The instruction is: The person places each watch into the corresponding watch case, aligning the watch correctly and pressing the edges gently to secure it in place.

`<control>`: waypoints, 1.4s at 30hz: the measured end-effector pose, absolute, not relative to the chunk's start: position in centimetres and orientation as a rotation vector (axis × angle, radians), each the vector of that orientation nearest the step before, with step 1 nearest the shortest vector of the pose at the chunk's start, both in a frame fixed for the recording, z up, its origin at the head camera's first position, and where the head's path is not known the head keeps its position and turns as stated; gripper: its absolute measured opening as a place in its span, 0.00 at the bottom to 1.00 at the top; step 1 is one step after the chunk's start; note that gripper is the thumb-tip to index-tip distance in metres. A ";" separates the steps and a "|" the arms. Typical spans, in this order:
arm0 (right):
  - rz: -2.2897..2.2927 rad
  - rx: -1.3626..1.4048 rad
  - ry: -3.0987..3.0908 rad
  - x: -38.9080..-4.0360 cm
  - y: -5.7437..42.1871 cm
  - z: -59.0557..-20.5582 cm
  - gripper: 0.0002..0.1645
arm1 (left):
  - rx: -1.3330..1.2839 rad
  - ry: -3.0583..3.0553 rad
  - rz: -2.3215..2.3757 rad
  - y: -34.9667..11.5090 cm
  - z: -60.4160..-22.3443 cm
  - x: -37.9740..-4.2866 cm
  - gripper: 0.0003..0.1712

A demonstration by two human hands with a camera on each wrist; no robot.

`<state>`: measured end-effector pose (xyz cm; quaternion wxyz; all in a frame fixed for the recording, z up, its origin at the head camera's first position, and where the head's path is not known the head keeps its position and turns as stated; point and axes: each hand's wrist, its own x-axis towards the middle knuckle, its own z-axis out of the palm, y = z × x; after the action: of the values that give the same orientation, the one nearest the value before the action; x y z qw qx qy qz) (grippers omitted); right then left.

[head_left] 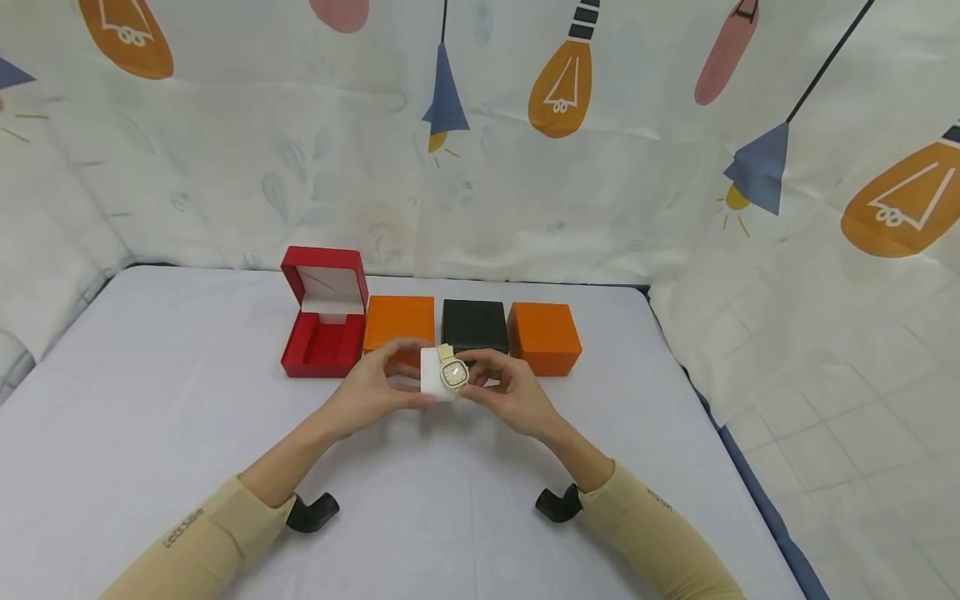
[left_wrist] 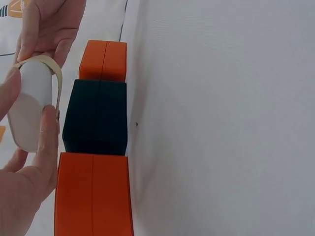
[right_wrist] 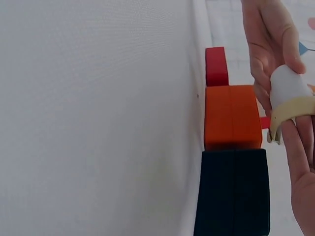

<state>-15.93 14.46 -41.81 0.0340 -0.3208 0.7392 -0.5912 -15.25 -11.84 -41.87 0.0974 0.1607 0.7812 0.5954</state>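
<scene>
A white watch cushion (head_left: 432, 377) is held between both hands above the table. Around its right end loops a cream-coloured wristwatch (head_left: 453, 372) with a squarish face. My left hand (head_left: 375, 386) grips the cushion's left end, thumb at the near side and fingers behind. Pinched in my right hand (head_left: 517, 392) is the watch, with thumb and fingers at the strap and case. From the left wrist view, the pale strap (left_wrist: 55, 71) arches over the cushion (left_wrist: 32, 110). The right wrist view shows the strap (right_wrist: 293, 109) beside my right fingers.
Behind the hands, a red box (head_left: 322, 346) stands with its lid raised. To its right sit an orange box (head_left: 401, 317), a black box (head_left: 475, 325) and another orange box (head_left: 545, 337), all closed. A printed curtain (head_left: 495, 192) hangs behind the white-covered table (head_left: 435, 517).
</scene>
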 end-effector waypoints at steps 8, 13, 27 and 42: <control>-1.922 -0.946 2.151 -15.6 13.8 -42.0 0.27 | 0.463 2.338 1.794 -11.3 -41.8 -15.1 0.46; -1.882 -0.915 2.207 -15.7 13.8 -42.1 0.28 | 0.477 2.309 1.820 -11.3 -41.8 -14.9 0.45; -1.802 -0.990 2.060 -16.2 14.4 -42.1 0.45 | 0.543 2.289 1.815 -10.9 -42.1 -14.7 0.46; -1.798 -0.890 2.026 -16.1 14.5 -41.9 0.44 | 0.621 2.249 1.791 -11.4 -41.7 -14.5 0.46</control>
<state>-16.13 14.51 -41.90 0.1445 -0.3090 0.7031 -0.6239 -14.54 -11.37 -41.71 0.1000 0.2100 0.7608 0.6059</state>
